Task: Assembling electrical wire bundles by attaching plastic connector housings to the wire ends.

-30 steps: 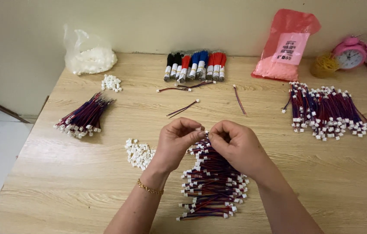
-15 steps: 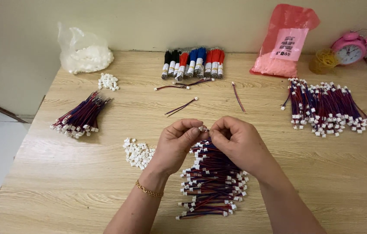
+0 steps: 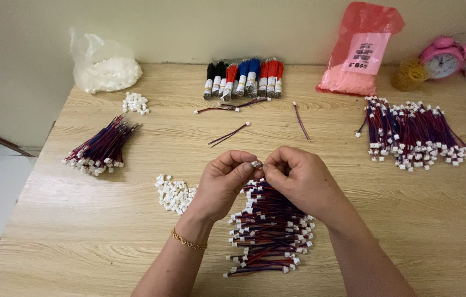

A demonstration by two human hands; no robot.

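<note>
Item: small white connector (image 3: 256,163), light and fiddly, pinched between left hand (image 3: 223,184) and right hand (image 3: 299,179) fingertips, above the limp wire pile (image 3: 269,236) at six o'clock.

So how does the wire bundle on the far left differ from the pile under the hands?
The left bundle lies slanted, its wires fanned with white connectors gathered at the lower-left end; the pile under the hands lies with wires roughly crosswise and connectors at both sides. The left bundle sits untouched, apart from both hands; the pile is partly covered by the left hand and right hand. Both are red-and-blue wires with white connectors.
</note>
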